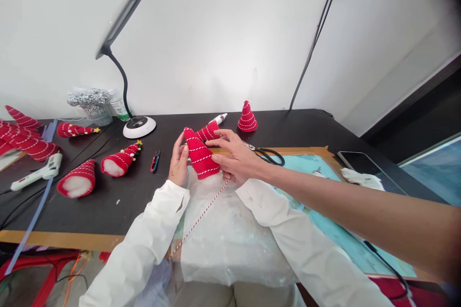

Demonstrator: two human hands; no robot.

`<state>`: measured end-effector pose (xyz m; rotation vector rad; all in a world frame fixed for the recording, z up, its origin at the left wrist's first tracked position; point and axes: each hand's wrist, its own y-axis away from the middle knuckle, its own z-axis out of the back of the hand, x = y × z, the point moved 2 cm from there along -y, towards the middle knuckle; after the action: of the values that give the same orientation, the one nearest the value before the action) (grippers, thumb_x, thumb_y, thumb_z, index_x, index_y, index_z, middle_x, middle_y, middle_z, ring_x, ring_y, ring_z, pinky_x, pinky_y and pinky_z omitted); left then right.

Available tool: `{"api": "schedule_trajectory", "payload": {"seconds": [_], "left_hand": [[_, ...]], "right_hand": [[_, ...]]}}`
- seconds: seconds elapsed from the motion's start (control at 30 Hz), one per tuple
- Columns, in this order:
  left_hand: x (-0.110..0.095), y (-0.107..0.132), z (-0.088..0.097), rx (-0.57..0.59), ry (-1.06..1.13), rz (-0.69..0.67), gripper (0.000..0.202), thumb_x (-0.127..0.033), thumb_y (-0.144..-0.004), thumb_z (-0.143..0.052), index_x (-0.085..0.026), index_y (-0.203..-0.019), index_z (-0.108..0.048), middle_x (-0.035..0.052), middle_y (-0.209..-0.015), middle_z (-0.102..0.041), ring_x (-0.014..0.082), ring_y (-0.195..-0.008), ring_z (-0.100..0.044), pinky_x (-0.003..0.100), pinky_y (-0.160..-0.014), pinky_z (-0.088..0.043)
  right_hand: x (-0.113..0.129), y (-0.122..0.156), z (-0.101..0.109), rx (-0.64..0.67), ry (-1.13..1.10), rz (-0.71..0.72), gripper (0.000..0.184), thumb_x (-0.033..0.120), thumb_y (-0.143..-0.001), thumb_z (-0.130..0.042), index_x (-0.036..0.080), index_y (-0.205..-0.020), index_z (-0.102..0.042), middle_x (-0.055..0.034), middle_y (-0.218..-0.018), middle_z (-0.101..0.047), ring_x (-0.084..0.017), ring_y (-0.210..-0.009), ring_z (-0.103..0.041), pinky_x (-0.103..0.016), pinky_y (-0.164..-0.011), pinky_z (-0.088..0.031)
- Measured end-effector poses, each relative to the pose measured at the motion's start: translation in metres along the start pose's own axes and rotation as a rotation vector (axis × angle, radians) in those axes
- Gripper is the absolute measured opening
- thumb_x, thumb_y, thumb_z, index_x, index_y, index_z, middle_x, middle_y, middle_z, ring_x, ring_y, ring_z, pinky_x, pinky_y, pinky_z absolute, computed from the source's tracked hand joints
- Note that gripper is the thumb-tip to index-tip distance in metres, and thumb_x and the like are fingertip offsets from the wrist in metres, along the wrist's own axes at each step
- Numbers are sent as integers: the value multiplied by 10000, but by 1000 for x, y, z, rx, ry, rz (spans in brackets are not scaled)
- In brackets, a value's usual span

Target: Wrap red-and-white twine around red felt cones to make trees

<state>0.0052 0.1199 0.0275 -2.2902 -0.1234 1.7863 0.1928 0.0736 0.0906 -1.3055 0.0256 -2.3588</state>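
Note:
A red felt cone wound with red-and-white twisted cord is in front of me. My left hand holds its left side, thumb against the felt. My right hand, mostly covered by another person's hand, is closed at the cone's lower right, where the cord's loose length meets my fingers. That cord runs down left toward my lap. The other person's hand reaches in from the right, fingers at the cone's right side. Behind lies another cord-wrapped red cone, partly hidden.
White plastic sheeting covers the front edge. Left are stuffed cones, snips, a glue gun and a lamp. Right are black-handled scissors, an upright cone and a phone.

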Motion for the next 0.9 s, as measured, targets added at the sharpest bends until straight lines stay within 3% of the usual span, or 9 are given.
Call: {"api": "schedule_trajectory", "payload": {"seconds": [0.13, 0.27, 0.47, 0.7, 0.9], "left_hand": [[1, 0, 0, 7, 13, -2, 605, -520, -858, -549, -341, -1409, -375, 70, -1414, -461, 229, -1062, -610, 250, -674, -546], [1, 0, 0, 11, 13, -11, 565, -496, -874, -540, -350, -1398, -389, 61, -1410, -465, 219, -1092, -594, 237, -694, -543], [1, 0, 0, 8, 6, -16, 570, -494, -880, -530, -331, -1405, -380, 73, -1364, -506, 229, -1135, -569, 235, -700, -539], [0, 0, 0, 3, 15, -6, 586, -515, -859, -549, -347, -1398, -391, 64, -1372, -503, 223, -1042, -615, 239, -658, -535], [0, 1, -1, -7, 32, -1, 615, -524, -837, -574, -338, -1395, -395, 73, -1293, -560, 232, -1034, -615, 232, -634, -528]], "right_hand": [[8, -9, 1, -37, 121, 39, 305, 388, -905, -519, 231, -1147, -616, -64, -1408, -288, -267, -1283, -343, -366, -852, -536], [13, -19, 1, -62, 188, 46, 365, 393, -927, -494, 251, -1258, -548, -60, -1416, -298, -232, -1336, -276, -427, -1081, -357], [15, -26, -2, 32, 146, -10, 381, 421, -936, -464, 234, -1257, -552, -55, -1440, -250, -225, -1320, -304, -386, -1064, -378], [23, -46, 2, -1, 155, -13, 472, 467, -944, -436, 224, -1347, -478, -78, -1449, -249, -245, -1316, -322, -407, -1078, -356], [26, -56, -3, 42, 175, -40, 455, 480, -938, -459, 240, -1320, -513, -68, -1452, -250, -253, -1313, -332, -421, -1091, -341]]}}
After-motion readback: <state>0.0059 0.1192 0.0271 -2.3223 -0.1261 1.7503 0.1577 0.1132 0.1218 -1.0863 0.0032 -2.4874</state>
